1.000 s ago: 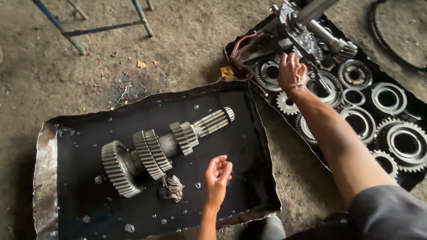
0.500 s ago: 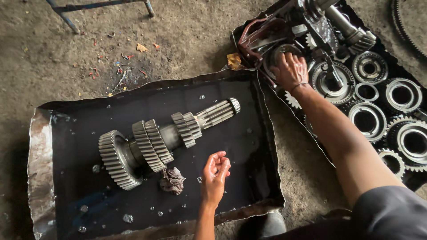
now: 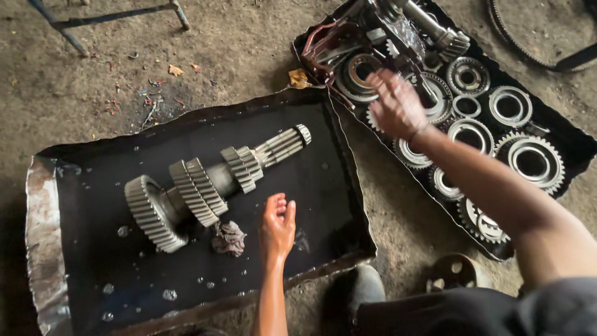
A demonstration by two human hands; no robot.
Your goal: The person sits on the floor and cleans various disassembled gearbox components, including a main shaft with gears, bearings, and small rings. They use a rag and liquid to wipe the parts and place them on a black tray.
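Observation:
A long steel gear shaft [image 3: 205,183] with several gear wheels lies diagonally in a black metal tray [image 3: 43,211] filled with dark liquid. My left hand [image 3: 277,229] hovers flat and wet over the liquid, just right of a small crumpled rag [image 3: 229,238], holding nothing. My right hand [image 3: 398,104] reaches out over a second black tray [image 3: 569,140] at the upper right, above loose gears and bearing rings [image 3: 510,106]; it is blurred and I see nothing held in it.
A shaft assembly and shift parts [image 3: 398,28] crowd the far end of the right tray. A metal stand's legs [image 3: 112,15] sit on the dirt floor at upper left. A belt [image 3: 541,56] lies at upper right. A round flange [image 3: 454,272] rests near my shoe [image 3: 364,286].
My right hand has drawn back from the far gears toward me, over the tray's middle. My left hand has stayed by the rag. The view has shifted slightly.

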